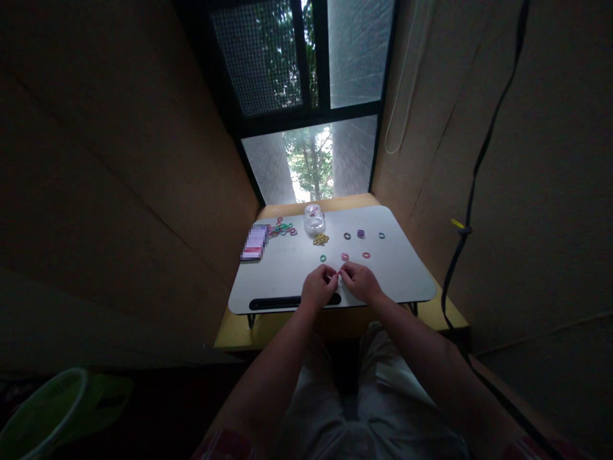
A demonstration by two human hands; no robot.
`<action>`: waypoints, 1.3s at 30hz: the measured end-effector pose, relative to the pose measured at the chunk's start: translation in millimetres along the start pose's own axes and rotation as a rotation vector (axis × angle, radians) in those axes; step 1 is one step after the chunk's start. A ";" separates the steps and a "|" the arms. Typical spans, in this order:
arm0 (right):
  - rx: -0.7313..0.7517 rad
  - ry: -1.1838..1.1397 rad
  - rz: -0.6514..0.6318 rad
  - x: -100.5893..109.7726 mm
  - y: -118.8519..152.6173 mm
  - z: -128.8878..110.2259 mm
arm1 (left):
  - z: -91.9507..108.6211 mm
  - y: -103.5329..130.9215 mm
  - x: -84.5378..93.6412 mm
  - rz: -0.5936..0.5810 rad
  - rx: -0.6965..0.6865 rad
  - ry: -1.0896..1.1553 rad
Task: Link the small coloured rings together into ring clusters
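Over the front of a white lap table (272, 275), my left hand (320, 285) and my right hand (360, 281) meet, fingertips pinched together. Whatever lies between the fingertips is too small to make out. Just beyond them are small coloured rings that look like hair ties: a green ring (323, 258), a pink ring (345, 257) and an orange-red ring (366, 255). Farther back lie a dark ring (347, 236), a purple bundle of rings (361, 234) and a blue-green ring (382, 236). A yellow pile of rings (320, 239) sits before a clear plastic jar (315, 222).
At the back left is a mixed pile of red and green rings (282, 228), beside a phone (255, 242) with its screen lit. A black slot (272, 303) runs along the front edge. Behind stands a window (311, 160); a dark strap (472, 191) hangs at right.
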State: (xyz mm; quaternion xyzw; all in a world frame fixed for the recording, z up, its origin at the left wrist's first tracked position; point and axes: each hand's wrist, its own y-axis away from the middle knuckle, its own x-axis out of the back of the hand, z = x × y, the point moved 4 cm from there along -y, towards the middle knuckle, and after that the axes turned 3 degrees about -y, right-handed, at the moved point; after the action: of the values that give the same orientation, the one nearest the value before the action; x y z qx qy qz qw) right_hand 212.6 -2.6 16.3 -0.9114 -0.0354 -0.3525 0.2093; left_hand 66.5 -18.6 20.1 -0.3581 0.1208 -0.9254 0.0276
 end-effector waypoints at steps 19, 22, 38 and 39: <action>0.001 0.010 0.001 -0.7 0.4 1.3 | 2.1 1.3 1.0 -0.008 0.001 -0.007; 0.001 0.010 0.000 -0.9 0.4 1.3 | 2.5 1.3 1.5 -0.006 0.004 -0.004; 0.002 -0.019 0.016 1.7 -0.2 -0.3 | -4.4 -1.6 -2.5 0.022 0.003 0.036; 0.001 -0.028 0.017 2.1 -0.2 -0.5 | -4.6 -1.5 -2.5 0.022 0.002 0.041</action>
State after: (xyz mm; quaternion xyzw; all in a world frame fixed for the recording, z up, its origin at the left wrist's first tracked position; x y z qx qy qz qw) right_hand 213.8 -2.9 18.1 -0.9164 -0.0309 -0.3379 0.2122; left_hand 65.3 -15.8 15.6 -0.3378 0.1245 -0.9323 0.0354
